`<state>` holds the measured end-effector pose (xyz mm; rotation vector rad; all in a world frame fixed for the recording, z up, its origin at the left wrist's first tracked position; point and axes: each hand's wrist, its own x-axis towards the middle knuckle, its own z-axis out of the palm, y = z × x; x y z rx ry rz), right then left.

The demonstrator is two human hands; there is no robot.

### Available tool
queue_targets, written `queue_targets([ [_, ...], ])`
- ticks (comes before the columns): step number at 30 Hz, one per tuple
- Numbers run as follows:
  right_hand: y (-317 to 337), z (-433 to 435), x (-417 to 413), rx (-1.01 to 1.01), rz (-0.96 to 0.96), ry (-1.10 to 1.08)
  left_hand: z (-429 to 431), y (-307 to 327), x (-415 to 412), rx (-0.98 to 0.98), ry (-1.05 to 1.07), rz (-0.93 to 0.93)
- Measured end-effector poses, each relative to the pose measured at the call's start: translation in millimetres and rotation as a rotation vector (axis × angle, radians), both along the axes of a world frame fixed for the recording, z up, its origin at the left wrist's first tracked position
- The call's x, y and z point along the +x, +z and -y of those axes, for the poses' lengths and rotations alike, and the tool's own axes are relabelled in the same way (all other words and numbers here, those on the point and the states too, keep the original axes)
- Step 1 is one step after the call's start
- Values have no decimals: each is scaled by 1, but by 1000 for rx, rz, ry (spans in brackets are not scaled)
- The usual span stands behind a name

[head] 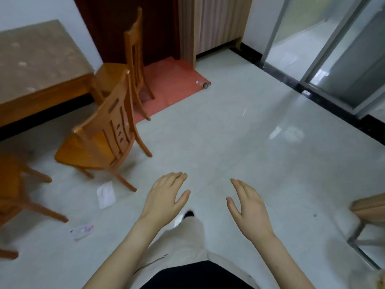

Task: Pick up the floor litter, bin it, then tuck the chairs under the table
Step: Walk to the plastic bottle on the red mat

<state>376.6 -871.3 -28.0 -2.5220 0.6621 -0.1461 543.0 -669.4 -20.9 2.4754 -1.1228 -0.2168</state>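
My left hand [166,197] and my right hand [248,207] hover above the tiled floor with fingers straight, holding nothing. A white paper scrap [105,194] lies on the floor left of my left hand, beside the near chair's leg. A clear plastic wrapper with pink print [81,231] lies lower left. A small clear bottle [201,84] lies far off on the red mat [166,88]. Two wooden chairs, a near chair [104,134] and a far chair [129,67], stand pulled out from the table [37,97]. A third chair [14,197] is partly visible at the left edge.
A curtained wooden cabinet [208,28] stands at the back. Sliding glass doors [333,59] run along the right with a dark threshold strip. A stool corner [368,209] pokes in at the right edge. Pale tiles stretch ahead of my hands.
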Motion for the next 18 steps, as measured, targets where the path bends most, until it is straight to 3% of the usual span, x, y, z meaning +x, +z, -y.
queue_targets([
  [8, 41, 138, 163, -52, 67, -120, 164, 48, 209, -65, -150, 95],
  [18, 13, 364, 335, -104, 15, -32, 339, -8, 343, 24, -28, 14],
])
